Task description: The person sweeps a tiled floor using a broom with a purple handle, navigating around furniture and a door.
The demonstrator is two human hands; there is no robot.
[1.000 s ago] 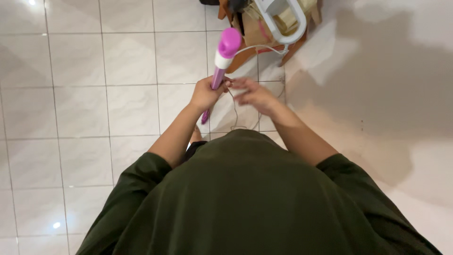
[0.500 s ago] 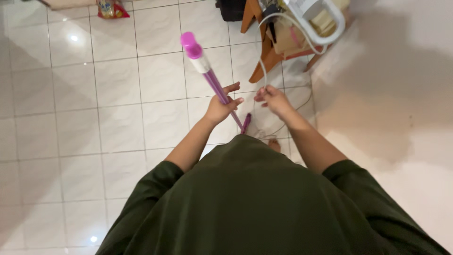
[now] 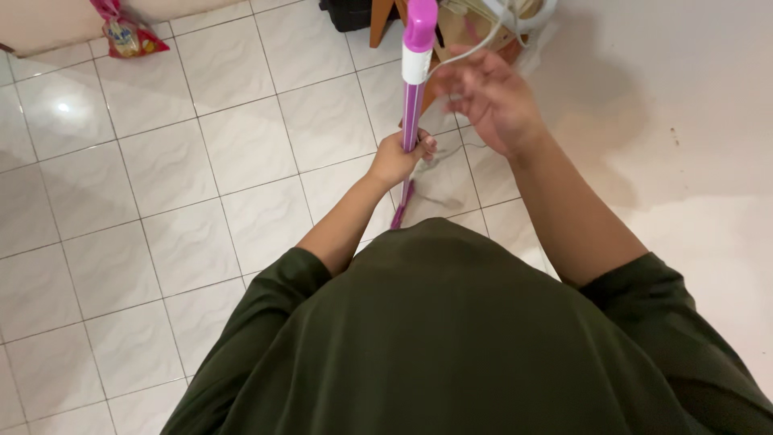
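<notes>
My left hand (image 3: 400,158) grips the purple pole (image 3: 412,109) of a cleaning tool, which stands nearly upright with a white collar and a pink cap at its top. The pole's lower end reaches the floor near my body. My right hand (image 3: 491,98) is raised beside the pole's top, fingers spread and blurred. A thin white cord (image 3: 463,55) runs past its fingers toward the chair; whether the hand holds the cord I cannot tell.
White glossy floor tiles (image 3: 161,201) lie all around. A wooden chair (image 3: 385,18) with a white appliance (image 3: 519,11) on it stands at the top. A pale wall (image 3: 692,121) is on the right. A red snack bag (image 3: 125,34) lies at top left.
The pole has swung from leaning left to nearly upright. My right hand has risen from beside the left hand toward the pole's top. The view shifted.
</notes>
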